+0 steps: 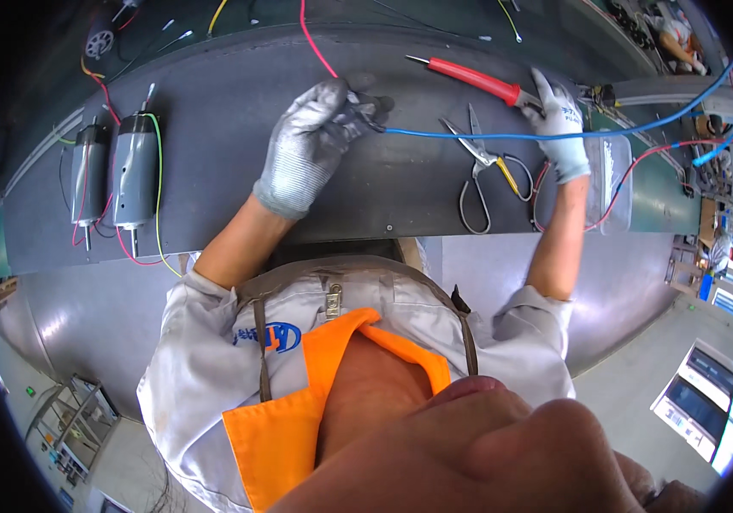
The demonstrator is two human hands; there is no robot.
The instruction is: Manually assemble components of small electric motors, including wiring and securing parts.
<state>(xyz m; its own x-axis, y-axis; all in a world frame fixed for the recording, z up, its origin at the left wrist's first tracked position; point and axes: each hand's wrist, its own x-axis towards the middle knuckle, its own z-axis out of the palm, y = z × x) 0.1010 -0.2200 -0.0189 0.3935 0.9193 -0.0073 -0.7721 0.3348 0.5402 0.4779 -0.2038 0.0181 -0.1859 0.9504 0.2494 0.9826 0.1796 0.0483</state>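
Observation:
My left hand (308, 128), in a grey-coated glove, is closed with pinched fingers at the left end of a blue cable (460, 135). A small dark piece at that end is partly hidden by the fingertips. A red wire (317, 50) runs down from the top to this hand. My gloved right hand (561, 128) closes round the rear of a red tool (473, 79) with a slim metal tip pointing left; one finger stretches upward. The cable crosses in front of the right hand. Between the hands lie opened scissors (484, 161) with a yellow part.
Two cylindrical motors (135, 171) with coloured leads stand at the left of the dark bench (221, 85). A clear plastic container (614, 175) is beyond my right wrist. Loose wires (170, 38) lie along the far edge. Another person (678, 38) is at the upper right.

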